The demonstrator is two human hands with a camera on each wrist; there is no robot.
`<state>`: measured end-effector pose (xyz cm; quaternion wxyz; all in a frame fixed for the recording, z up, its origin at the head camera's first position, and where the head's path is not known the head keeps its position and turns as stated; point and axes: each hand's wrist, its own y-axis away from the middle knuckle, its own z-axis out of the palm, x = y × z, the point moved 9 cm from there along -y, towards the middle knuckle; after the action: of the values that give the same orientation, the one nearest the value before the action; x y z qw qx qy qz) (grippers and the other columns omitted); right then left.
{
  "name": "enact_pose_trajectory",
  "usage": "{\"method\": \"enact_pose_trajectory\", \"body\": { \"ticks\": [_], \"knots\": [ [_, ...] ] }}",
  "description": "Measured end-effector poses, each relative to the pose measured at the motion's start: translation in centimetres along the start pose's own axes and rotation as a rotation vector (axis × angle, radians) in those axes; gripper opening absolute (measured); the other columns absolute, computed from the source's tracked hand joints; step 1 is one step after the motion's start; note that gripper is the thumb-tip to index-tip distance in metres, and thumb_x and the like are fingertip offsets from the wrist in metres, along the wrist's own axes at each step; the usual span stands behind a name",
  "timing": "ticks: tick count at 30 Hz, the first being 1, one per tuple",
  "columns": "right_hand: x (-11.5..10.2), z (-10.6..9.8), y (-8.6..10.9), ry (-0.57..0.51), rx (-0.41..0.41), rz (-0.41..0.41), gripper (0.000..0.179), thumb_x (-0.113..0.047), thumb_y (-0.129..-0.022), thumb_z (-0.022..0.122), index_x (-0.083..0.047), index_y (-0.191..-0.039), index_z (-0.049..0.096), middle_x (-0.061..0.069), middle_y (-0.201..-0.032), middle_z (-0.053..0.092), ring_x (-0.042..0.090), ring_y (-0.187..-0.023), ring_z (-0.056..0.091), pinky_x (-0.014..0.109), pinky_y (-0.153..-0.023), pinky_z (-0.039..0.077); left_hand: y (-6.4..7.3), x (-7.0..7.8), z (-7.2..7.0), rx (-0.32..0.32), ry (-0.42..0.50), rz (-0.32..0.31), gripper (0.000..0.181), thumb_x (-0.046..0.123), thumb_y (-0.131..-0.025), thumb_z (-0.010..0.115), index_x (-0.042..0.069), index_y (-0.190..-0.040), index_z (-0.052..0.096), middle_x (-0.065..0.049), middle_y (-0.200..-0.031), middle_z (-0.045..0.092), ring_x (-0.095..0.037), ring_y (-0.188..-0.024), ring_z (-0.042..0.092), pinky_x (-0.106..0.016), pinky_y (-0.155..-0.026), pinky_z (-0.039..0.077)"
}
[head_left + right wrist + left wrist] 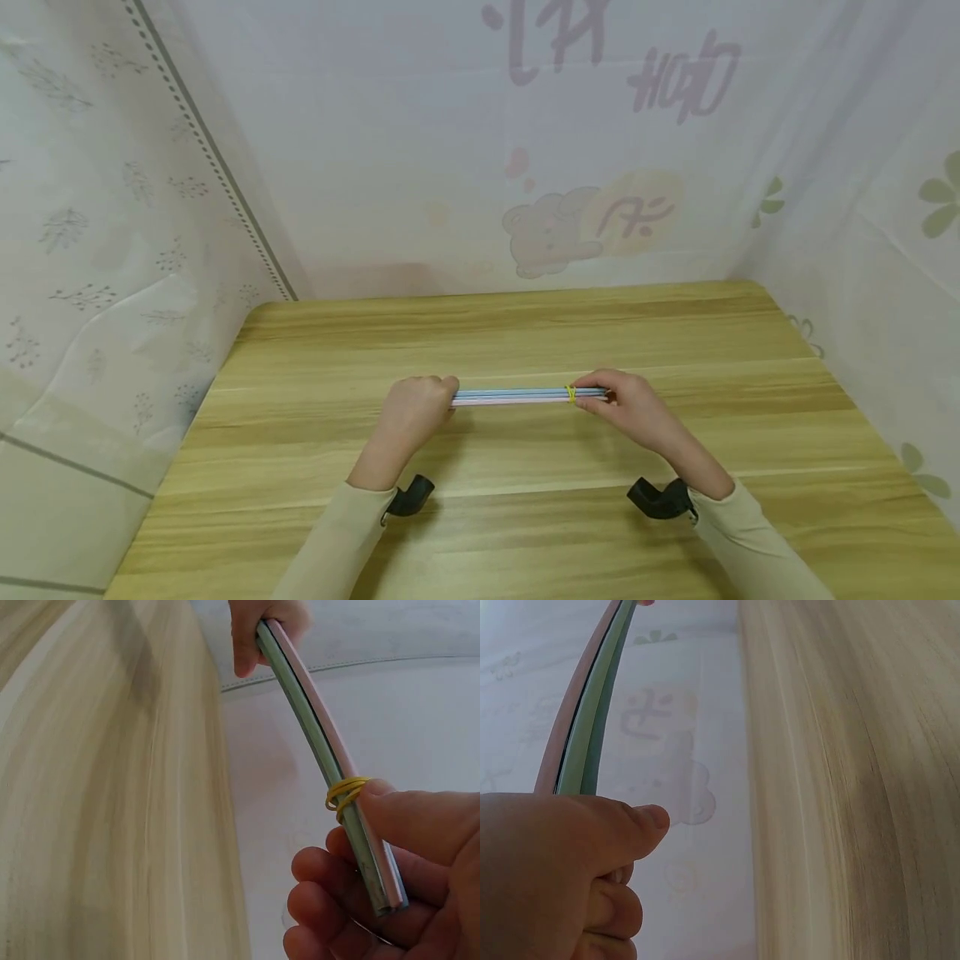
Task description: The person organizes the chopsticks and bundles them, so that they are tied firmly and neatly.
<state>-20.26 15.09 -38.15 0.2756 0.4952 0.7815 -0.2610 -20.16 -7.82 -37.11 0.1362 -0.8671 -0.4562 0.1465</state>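
Observation:
A bundle of slim pastel chopsticks (510, 397), in pink, green and blue, is held level across the body above the table. My left hand (416, 404) grips its left end in a fist, thumb lying along the curled fingers in the left wrist view. A yellow rubber band (345, 796) is looped several times round the bundle near its right end. There my right hand (427, 840) pinches the bundle, its thumb tip right at the band and its other fingers curled below. The flat right ends of the chopsticks poke out toward the palm.
Beneath both hands spreads a wood-grain table (525, 333) with rounded far corners. Pale printed curtains (390, 167) stand behind it and on both sides. A black curved mount (411, 497) sticks out from the left wrist, and another black mount (660, 500) from the right.

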Motion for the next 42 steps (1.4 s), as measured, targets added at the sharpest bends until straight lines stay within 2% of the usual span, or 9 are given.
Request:
{"method": "enact_pose_trajectory", "body": {
  "ticks": [4,8,12,18,28,34,36,39,42],
  "knots": [
    [-1.0,-0.2,0.0,0.080,-0.002,-0.067,0.021,-0.014,-0.088,0.067,-0.007,-0.107,0.070,0.001,-0.095,0.066,0.004,-0.072,0.050,0.023,-0.062,0.045,0.0,0.1,0.1,0.002,-0.004,0.002,0.025,0.014,-0.074,0.080,0.010,-0.068,0.056,0.001,-0.055,0.056,-0.006,-0.044,0.034,-0.021,-0.038,0.035],
    [-1.6,-0.1,-0.1,0.076,-0.009,-0.105,0.025,-0.011,-0.088,0.066,-0.005,-0.113,0.069,0.003,-0.098,0.066,0.003,-0.070,0.049,0.022,-0.060,0.045,-0.1,0.1,0.1,0.001,0.003,0.002,0.026,0.015,-0.074,0.081,0.010,-0.067,0.056,0.000,-0.055,0.057,-0.005,-0.044,0.034,-0.021,-0.038,0.035],
    [-1.7,0.3,-0.2,0.046,-0.016,-0.117,0.029,-0.011,-0.089,0.065,-0.006,-0.118,0.067,0.005,-0.104,0.066,0.003,-0.068,0.047,0.022,-0.060,0.044,-0.1,0.2,-0.2,0.008,0.017,-0.001,0.027,0.014,-0.073,0.081,0.010,-0.068,0.056,-0.001,-0.055,0.057,-0.006,-0.044,0.036,-0.022,-0.038,0.036],
    [-1.7,0.7,-0.2,0.024,-0.017,-0.130,0.031,-0.014,-0.090,0.065,-0.007,-0.120,0.066,0.000,-0.100,0.064,0.004,-0.065,0.043,0.022,-0.058,0.042,-0.3,0.3,-0.4,0.009,0.017,-0.002,0.027,0.014,-0.074,0.081,0.010,-0.067,0.055,0.000,-0.054,0.056,-0.005,-0.044,0.034,-0.022,-0.037,0.035],
    [-2.0,1.1,-0.2,0.047,0.018,-0.135,0.041,-0.018,-0.085,0.070,-0.014,-0.125,0.064,-0.009,-0.078,0.054,0.004,-0.060,0.038,0.021,-0.054,0.038,-0.4,0.7,-0.4,-0.012,0.022,-0.002,0.025,0.015,-0.075,0.080,0.010,-0.068,0.057,0.001,-0.055,0.056,-0.005,-0.045,0.033,-0.021,-0.038,0.035],
    [-1.9,1.5,-0.2,0.032,0.023,-0.122,0.045,-0.019,-0.083,0.072,-0.016,-0.127,0.062,-0.010,-0.072,0.049,0.004,-0.060,0.037,0.021,-0.053,0.037,-0.1,0.8,-0.4,-0.012,0.025,-0.010,0.028,0.013,-0.074,0.080,0.011,-0.064,0.054,0.002,-0.053,0.053,-0.006,-0.046,0.028,-0.021,-0.038,0.031],
    [-1.8,1.5,-0.2,0.031,0.016,-0.112,0.048,-0.019,-0.083,0.072,-0.015,-0.129,0.061,-0.009,-0.073,0.051,0.004,-0.061,0.037,0.021,-0.053,0.038,-0.1,0.8,-0.4,-0.008,0.025,-0.012,0.029,0.013,-0.074,0.081,0.011,-0.064,0.054,0.002,-0.053,0.054,-0.006,-0.046,0.027,-0.021,-0.038,0.030],
    [-1.5,1.5,-0.2,0.018,-0.004,-0.081,0.047,-0.019,-0.085,0.071,-0.012,-0.130,0.059,-0.005,-0.083,0.058,0.004,-0.066,0.046,0.021,-0.059,0.044,0.1,0.7,-0.3,-0.008,0.018,-0.013,0.029,0.014,-0.073,0.082,0.010,-0.064,0.054,0.001,-0.054,0.055,-0.006,-0.046,0.028,-0.020,-0.038,0.031],
    [-1.2,1.4,-0.1,0.014,-0.023,-0.054,0.039,-0.018,-0.087,0.069,-0.009,-0.124,0.062,0.001,-0.098,0.064,0.006,-0.077,0.056,0.023,-0.067,0.050,0.1,0.7,-0.3,-0.006,0.010,-0.015,0.030,0.014,-0.072,0.082,0.011,-0.064,0.054,0.001,-0.053,0.055,-0.005,-0.046,0.028,-0.020,-0.038,0.031]
  ]
}}
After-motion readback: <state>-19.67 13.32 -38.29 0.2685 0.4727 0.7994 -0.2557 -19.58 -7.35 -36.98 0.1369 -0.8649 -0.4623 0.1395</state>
